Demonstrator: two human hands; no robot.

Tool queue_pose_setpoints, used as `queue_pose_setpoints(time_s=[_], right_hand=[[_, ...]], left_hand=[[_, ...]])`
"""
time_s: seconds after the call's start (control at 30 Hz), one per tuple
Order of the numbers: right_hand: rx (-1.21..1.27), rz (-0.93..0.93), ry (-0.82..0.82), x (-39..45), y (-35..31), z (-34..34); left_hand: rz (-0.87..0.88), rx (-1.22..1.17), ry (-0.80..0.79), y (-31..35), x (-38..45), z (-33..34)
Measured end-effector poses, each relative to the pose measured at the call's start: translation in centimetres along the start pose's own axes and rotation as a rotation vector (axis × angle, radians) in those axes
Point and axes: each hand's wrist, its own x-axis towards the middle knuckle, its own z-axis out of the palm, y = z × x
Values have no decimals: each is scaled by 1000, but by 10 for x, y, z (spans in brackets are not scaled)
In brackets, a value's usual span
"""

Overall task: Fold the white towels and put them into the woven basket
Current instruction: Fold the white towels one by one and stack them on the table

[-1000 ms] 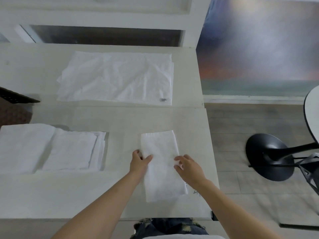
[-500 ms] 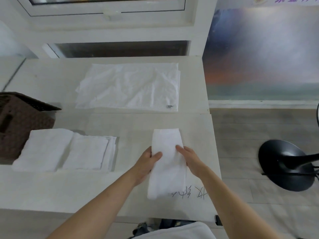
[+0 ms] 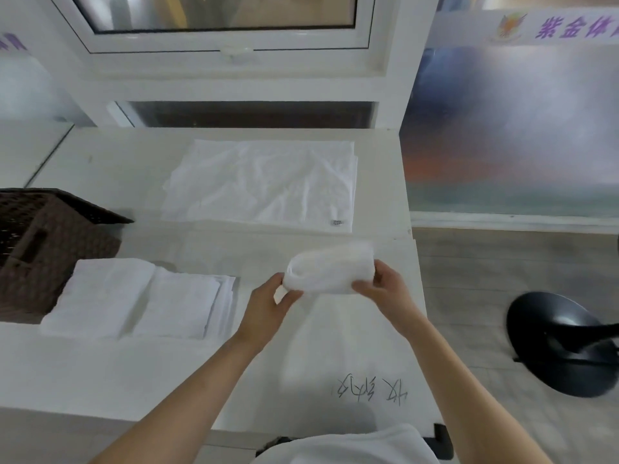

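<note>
So — held a folded towel point(image 3: 330, 272) off the table point(image 3: 100, 373), doubled over, a bit blurry. Left hand point(image 3: 268, 304) gripped its near-left end, right hand point(image 3: 385, 284) pinched the right end. Sat mid-table, right of two folded stacks point(image 3: 140, 298). Basket point(image 3: 43, 249) parked at the left edge, touching the stacks' far-left corner — couldn't see inside. Flat towel point(image 3: 261, 182) spread out further back by the window. Black chair base point(image 3: 566, 343) on the floor off to the right.

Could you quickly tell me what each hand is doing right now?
Left hand: grips the folded white towel.
Right hand: grips the same towel's other end.
</note>
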Motion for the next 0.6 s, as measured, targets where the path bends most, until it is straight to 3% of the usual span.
queue_pose_setpoints(time_s=[0.1,0.3,0.6], right_hand=[[-244,14,-39,-12,29,-7],[-398,185,-174,-39,82,-9],[-545,190,-42,-13,92,7]], left_hand=[[9,116,-103,-30,-14,6],[-245,181,-294,-76,-34,23],[-462,211,-169,-82,-10,37]])
